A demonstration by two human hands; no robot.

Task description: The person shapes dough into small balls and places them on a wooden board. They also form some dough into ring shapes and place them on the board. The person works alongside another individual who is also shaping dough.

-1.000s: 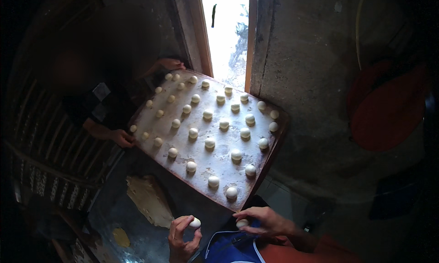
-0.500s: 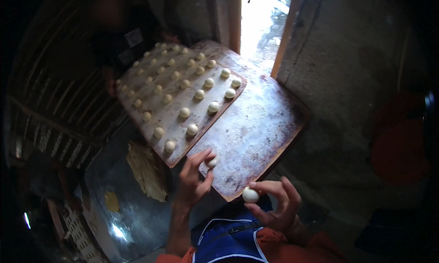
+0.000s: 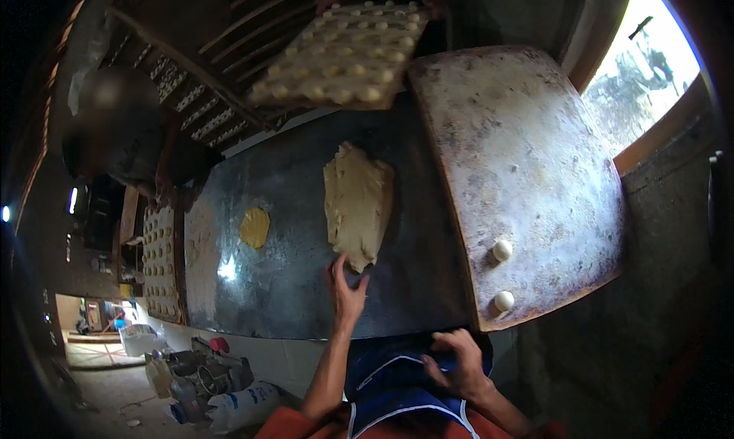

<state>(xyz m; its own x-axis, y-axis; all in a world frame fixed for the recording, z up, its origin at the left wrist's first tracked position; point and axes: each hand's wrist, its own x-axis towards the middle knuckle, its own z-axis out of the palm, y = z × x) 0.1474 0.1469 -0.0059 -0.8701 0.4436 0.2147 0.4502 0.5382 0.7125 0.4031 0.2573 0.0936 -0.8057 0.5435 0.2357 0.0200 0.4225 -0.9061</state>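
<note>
Dark-grey table (image 3: 298,286); worn tray (image 3: 535,149) at right now uncovered, loaded tray (image 3: 336,104) lifted clear. Dough slab (image 3: 355,202) mid-table, left hand (image 3: 346,298) at its near tip, can't tell if gripping. Right hand (image 3: 461,366) empty, loosely curled; both balls (image 3: 502,250) now on worn tray.

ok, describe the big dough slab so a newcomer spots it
On the dark worktable, look left of the scuffed board bearing two dough balls. The dough slab lies there, one end by the left hand. It's cream, long and lumpy; the yellow piece further left is smaller.
</note>
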